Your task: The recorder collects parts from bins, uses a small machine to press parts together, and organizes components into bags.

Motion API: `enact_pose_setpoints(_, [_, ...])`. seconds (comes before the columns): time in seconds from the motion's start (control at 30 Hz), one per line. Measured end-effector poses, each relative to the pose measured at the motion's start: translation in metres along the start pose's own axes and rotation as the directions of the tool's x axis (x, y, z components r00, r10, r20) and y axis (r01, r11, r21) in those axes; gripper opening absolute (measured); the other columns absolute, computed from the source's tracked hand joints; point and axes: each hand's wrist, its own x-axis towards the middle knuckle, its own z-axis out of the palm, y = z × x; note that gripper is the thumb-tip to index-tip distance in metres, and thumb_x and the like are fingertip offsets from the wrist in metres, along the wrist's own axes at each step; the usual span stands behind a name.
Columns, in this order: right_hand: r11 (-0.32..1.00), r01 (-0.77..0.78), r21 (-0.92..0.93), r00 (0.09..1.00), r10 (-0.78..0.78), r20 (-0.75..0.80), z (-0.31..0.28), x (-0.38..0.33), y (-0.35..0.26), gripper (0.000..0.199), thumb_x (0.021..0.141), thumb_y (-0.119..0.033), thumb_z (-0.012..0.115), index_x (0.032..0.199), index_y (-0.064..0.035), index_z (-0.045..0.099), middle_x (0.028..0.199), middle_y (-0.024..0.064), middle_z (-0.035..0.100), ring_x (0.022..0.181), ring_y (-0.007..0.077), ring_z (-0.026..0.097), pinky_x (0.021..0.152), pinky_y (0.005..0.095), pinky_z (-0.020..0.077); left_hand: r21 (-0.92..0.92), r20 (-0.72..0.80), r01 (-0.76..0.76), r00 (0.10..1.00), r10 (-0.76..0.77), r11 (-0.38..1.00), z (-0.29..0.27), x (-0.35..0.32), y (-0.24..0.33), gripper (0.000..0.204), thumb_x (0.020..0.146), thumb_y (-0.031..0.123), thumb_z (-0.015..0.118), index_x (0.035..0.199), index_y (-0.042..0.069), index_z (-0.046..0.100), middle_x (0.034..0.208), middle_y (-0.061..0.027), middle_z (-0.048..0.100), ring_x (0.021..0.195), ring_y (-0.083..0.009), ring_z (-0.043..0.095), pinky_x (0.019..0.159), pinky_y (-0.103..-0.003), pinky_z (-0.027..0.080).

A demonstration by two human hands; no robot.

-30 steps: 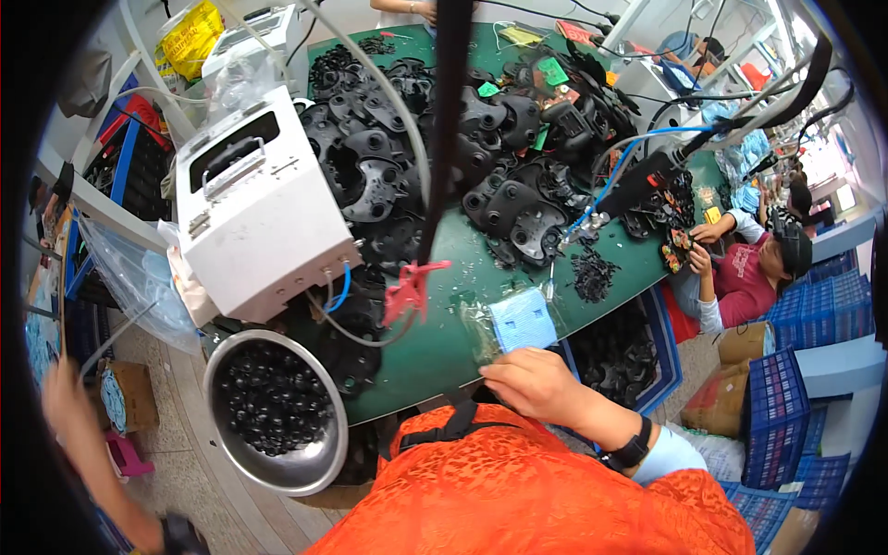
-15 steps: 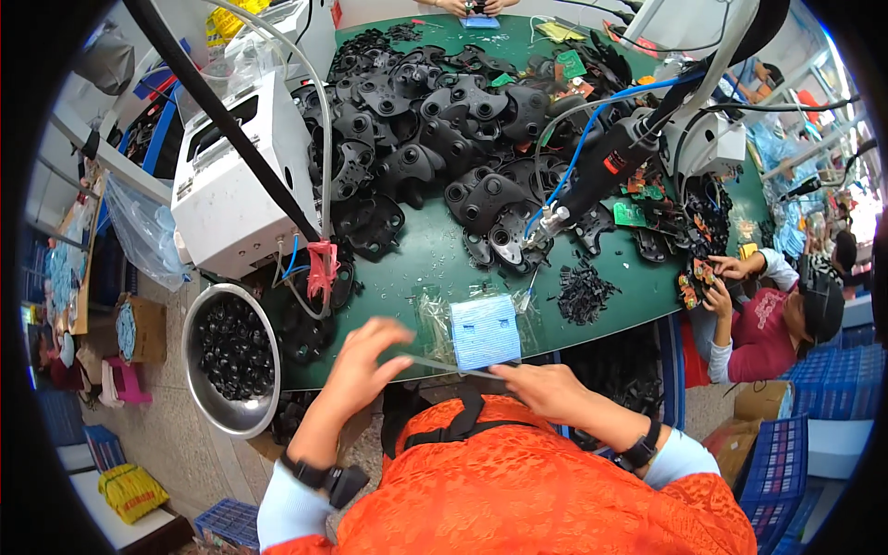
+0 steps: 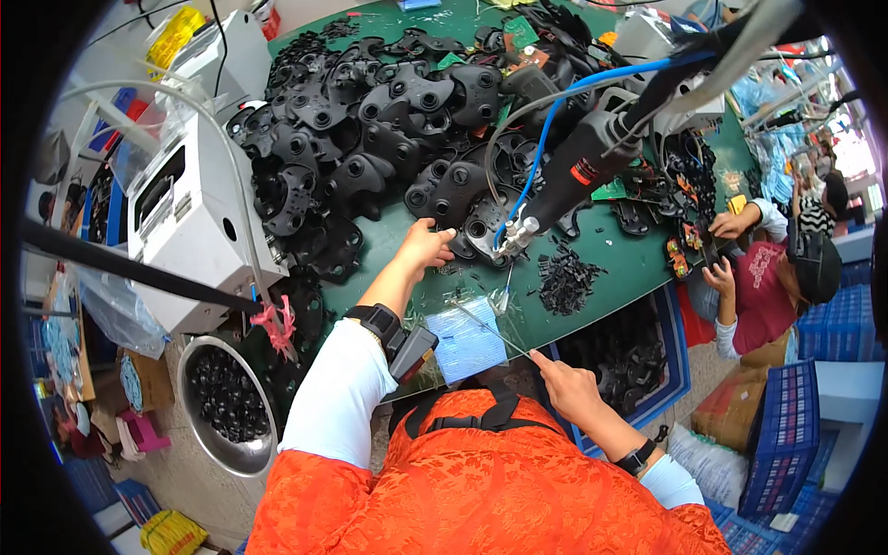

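Green worktable [image 3: 638,264] — black plastic housings [image 3: 370,139] heaped, small black parts [image 3: 566,277], blue sheet [image 3: 465,339].

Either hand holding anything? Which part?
Left hand reaches a black part; hold unclear. Right hand pinches the near end of a thin rod.

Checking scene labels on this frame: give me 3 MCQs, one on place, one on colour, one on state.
1. Where is the metal bowl?
A. On the green table
B. Below the table edge, by the person's left side
C. In the co-worker's lap

2. What colour is the cable running to the hanging power screwdriver?
A. Blue
B. Red
C. Yellow

3. What is the left hand doing?
A. Resting in the lap
B. Reaching onto a black plastic part in the pile
C. Holding the bowl

Key: 1 B, it sits beside the white machine, off the table. 2 A, the cable is plainly blue. 3 B, the fingers touch the part.
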Motion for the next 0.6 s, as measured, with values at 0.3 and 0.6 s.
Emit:
enact_pose_setpoints(0.3, [0.997, -0.048, 0.057, 0.992, 0.054, -0.118, -0.002, 0.021, -0.013, 0.042, 0.083, -0.005, 0.058, 0.125, -0.0089, 0.054, 0.081, 0.0131, 0.064, 0.065, 0.0315, 0.063, 0.054, 0.0392, 0.0507, -0.066, 0.095, -0.275, 0.955, 0.281, 0.959, -0.013, -0.004, -0.019, 0.049, 0.088, 0.013, 0.062, 0.132, 0.000, 0.044, 0.104, -0.0161, 0.063, 0.091, -0.0248, 0.065, 0.077, -0.036, 0.051])
enact_pose_setpoints(0.6, [0.991, -0.076, 0.107, 0.981, 0.093, -0.171, -0.010, -0.010, -0.002, 0.042, 0.083, -0.002, 0.057, 0.125, -0.0071, 0.054, 0.085, 0.0147, 0.066, 0.069, 0.0314, 0.064, 0.055, 0.0386, 0.0509, 0.718, 0.181, -0.537, 0.758, 0.627, 0.442, -0.001, -0.025, -0.051, 0.014, 0.076, 0.009, 0.067, 0.089, 0.006, 0.062, 0.087, -0.0115, 0.056, 0.086, -0.0334, 0.060, 0.073, -0.044, 0.049])
